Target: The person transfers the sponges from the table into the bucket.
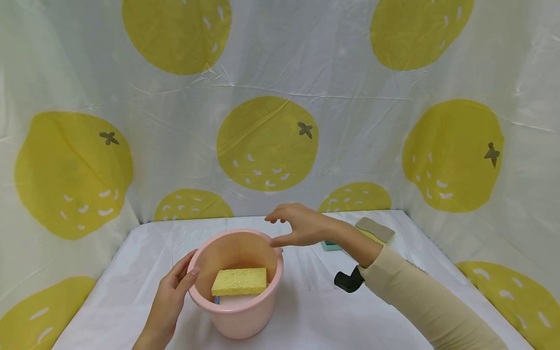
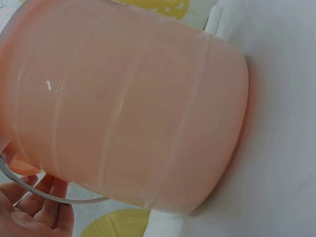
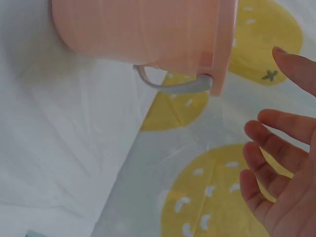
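Observation:
A pink bucket [image 1: 242, 323] stands on the white-covered table. My left hand [image 1: 168, 294] holds its left rim, thumb over the edge and fingers outside. In the left wrist view, those fingers [image 2: 47, 200] show beside the grey handle [image 2: 81, 201]. Inside the bucket a yellow sponge [image 1: 239, 282] lies on top of a white item [image 1: 240, 300], with a small blue bit showing at its left. Above the right rim is my right hand [image 1: 302, 226], fingers spread and holding nothing. The right wrist view shows that hand [image 3: 281, 168] apart from the bucket.
Behind my right forearm, a grey piece [image 1: 375, 227] with a yellow layer lies at the table's far right. A teal item [image 1: 331, 246] is partly hidden by that arm. A black wrist device [image 1: 348, 280] sticks out below my right sleeve. Lemon-printed curtains [image 1: 267, 73] surround the table.

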### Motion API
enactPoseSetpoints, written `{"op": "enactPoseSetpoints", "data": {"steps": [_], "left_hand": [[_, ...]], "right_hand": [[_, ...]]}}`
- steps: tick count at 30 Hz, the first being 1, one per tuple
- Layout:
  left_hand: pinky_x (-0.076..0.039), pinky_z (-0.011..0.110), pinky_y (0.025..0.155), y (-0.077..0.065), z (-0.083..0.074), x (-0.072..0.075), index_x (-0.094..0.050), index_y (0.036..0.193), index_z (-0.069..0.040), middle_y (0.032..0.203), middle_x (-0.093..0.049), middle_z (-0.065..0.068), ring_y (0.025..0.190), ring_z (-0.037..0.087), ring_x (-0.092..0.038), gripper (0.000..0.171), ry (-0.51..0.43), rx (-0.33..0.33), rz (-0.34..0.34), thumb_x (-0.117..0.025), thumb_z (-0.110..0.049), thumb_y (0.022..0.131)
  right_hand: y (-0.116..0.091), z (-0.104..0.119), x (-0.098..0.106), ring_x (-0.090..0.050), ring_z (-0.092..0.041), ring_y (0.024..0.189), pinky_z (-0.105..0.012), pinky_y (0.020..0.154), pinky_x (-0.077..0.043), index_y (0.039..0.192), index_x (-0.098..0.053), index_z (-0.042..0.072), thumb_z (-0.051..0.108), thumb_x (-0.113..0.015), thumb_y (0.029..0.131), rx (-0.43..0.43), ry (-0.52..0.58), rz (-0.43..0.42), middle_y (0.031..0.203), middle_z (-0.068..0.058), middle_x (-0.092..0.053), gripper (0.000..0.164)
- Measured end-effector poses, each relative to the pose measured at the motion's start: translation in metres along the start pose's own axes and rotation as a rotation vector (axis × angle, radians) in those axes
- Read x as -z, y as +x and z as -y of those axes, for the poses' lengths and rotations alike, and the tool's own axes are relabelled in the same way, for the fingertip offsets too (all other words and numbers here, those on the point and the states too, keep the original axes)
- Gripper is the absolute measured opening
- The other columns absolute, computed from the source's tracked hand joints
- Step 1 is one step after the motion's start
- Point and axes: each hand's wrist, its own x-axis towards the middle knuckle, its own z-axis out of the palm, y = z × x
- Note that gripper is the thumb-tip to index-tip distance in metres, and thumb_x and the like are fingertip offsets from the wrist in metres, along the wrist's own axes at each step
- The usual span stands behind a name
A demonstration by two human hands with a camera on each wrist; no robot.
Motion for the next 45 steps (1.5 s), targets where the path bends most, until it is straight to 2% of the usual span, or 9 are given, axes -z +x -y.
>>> {"op": "enactPoseSetpoints", "data": {"steps": [8, 18, 27, 32, 37, 45], "left_hand": [[-0.034, 0.008, 0.099, -0.001, 0.001, 0.0, -0.043, 0.157, -0.008, 0.155, -0.046, 0.009, 0.129, -0.005, -0.046, 0.054, 0.007, 0.018, -0.007, -0.057, -0.027, 0.108], [-0.035, 0.008, 0.099, -0.002, 0.001, 0.0, -0.042, 0.157, -0.006, 0.154, -0.046, 0.01, 0.129, -0.004, -0.047, 0.054, 0.006, 0.009, -0.01, -0.057, -0.026, 0.109], [-0.034, 0.008, 0.099, -0.001, 0.0, 0.001, -0.042, 0.157, -0.006, 0.154, -0.046, 0.01, 0.129, -0.004, -0.047, 0.055, 0.014, 0.004, -0.008, -0.057, -0.027, 0.108], [-0.034, 0.008, 0.099, -0.001, 0.0, 0.001, -0.042, 0.157, -0.006, 0.154, -0.046, 0.01, 0.129, -0.004, -0.047, 0.055, 0.012, 0.01, -0.004, -0.058, -0.027, 0.108], [-0.034, 0.009, 0.099, -0.001, 0.0, 0.0, -0.043, 0.156, -0.006, 0.154, -0.047, 0.01, 0.129, -0.004, -0.047, 0.055, 0.007, 0.012, -0.003, -0.058, -0.027, 0.108], [-0.034, 0.008, 0.099, 0.0, 0.0, -0.001, -0.043, 0.156, -0.006, 0.153, -0.047, 0.01, 0.129, -0.004, -0.047, 0.055, 0.009, 0.014, -0.006, -0.058, -0.028, 0.108]], "right_hand": [[-0.014, -0.012, 0.002, -0.06, -0.021, 0.112, -0.04, 0.094, -0.051, 0.142, -0.062, 0.007, 0.039, -0.074, 0.096, -0.024, 0.032, -0.023, 0.126, -0.003, -0.064, 0.058], [-0.033, -0.027, 0.009, -0.059, -0.022, 0.115, -0.044, 0.094, -0.051, 0.147, -0.058, 0.01, 0.044, -0.073, 0.096, -0.088, 0.064, -0.053, 0.13, -0.003, -0.063, 0.063], [-0.047, -0.044, 0.011, -0.059, -0.024, 0.112, -0.043, 0.089, -0.053, 0.144, -0.059, 0.006, 0.043, -0.073, 0.096, -0.127, 0.043, -0.084, 0.13, -0.008, -0.064, 0.063], [-0.056, -0.056, 0.011, -0.059, -0.026, 0.113, -0.047, 0.092, -0.052, 0.146, -0.057, 0.004, 0.042, -0.073, 0.097, -0.162, 0.069, -0.086, 0.131, -0.011, -0.063, 0.064], [-0.069, -0.066, 0.013, -0.058, -0.025, 0.112, -0.049, 0.092, -0.051, 0.148, -0.056, 0.005, 0.042, -0.073, 0.097, -0.209, 0.098, -0.11, 0.128, -0.007, -0.062, 0.066], [-0.085, -0.086, 0.014, -0.058, -0.024, 0.108, -0.05, 0.091, -0.05, 0.145, -0.057, 0.003, 0.039, -0.074, 0.096, -0.235, 0.11, -0.152, 0.123, -0.004, -0.064, 0.063]]}}
